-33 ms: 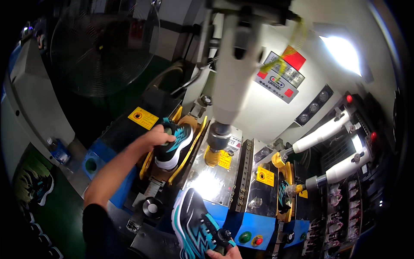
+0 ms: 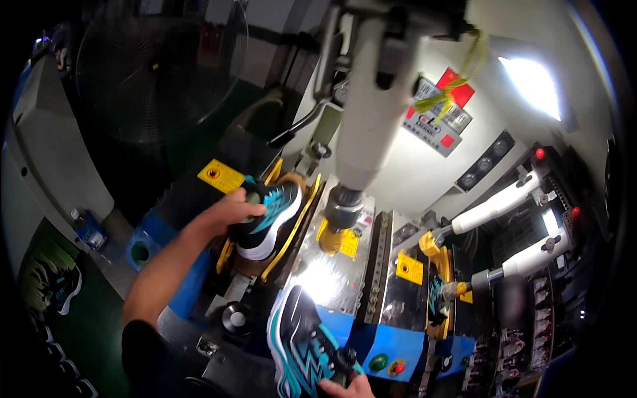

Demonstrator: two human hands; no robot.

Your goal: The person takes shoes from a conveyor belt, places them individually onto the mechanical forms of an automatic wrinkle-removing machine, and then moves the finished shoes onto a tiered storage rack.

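A black sneaker with teal trim and a white sole (image 2: 282,199) sits tilted between yellow pads (image 2: 292,229) of the left pressing station. My left hand (image 2: 240,207) is closed around its ankle opening. Close to me, in front of the machine, a matching sneaker (image 2: 302,338) is held toe up. My right hand (image 2: 350,387), partly cut off by the lower edge, grips its heel end beside a dark knobbed piece in the opening. Over the middle metal cover hangs a white press arm (image 2: 375,126) with a yellow tip.
At the right station, another sneaker (image 2: 435,298) sits between yellow pads, with two white press arms (image 2: 537,255) pointing at it. Green and red buttons (image 2: 378,362) are on the blue front. A bottle (image 2: 89,229) and a large fan (image 2: 159,66) are at left; shoe racks (image 2: 541,318) at right.
The sneaker in my left hand has turned, showing more of its laces and teal upper. My right hand and its sneaker have shifted only slightly.
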